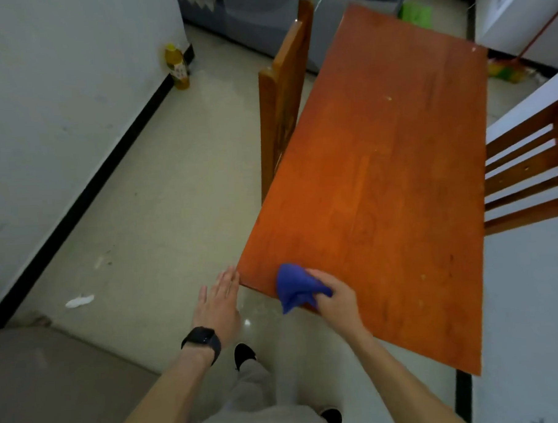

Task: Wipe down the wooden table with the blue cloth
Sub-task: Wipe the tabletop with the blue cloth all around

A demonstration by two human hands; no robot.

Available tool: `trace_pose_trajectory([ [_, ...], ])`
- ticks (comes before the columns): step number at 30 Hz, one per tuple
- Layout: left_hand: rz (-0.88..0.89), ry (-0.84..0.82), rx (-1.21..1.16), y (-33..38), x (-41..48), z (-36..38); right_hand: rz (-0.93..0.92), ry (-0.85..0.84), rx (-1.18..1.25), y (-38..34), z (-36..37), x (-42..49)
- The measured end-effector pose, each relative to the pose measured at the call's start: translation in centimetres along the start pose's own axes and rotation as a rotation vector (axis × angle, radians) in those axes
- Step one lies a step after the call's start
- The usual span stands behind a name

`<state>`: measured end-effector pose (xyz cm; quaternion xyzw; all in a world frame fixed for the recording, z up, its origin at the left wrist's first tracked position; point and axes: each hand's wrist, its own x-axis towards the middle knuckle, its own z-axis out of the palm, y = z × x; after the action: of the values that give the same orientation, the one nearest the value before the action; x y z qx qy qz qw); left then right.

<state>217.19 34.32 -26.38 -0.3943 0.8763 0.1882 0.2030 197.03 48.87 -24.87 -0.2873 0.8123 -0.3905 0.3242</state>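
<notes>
1. The blue cloth is gripped, bunched, in the curled fingers of the right hand.
2. The cloth is held at the near left part of the wooden table, partly hanging over its edge.
3. The left hand is held flat, fingers straight and together, with the fingertips at the table's near corner; contact cannot be told.
4. A black smartwatch is worn on the left wrist.
5. A wooden chair is set against the table's left side, and a slatted chair at its right.
6. A yellow bottle is stood on the floor by the wall.
</notes>
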Motion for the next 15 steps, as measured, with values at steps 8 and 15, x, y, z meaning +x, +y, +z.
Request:
trace_pose_trajectory([
  [8,-0.091,-0.010,-0.400,-0.7,-1.2,0.5,0.052,0.294,-0.355,1.6,1.8,4.5],
  [15,-0.408,-0.010,-1.264,-1.7,1.1,0.3,-0.102,-0.258,-0.062,-2.5,9.5,-0.6],
])
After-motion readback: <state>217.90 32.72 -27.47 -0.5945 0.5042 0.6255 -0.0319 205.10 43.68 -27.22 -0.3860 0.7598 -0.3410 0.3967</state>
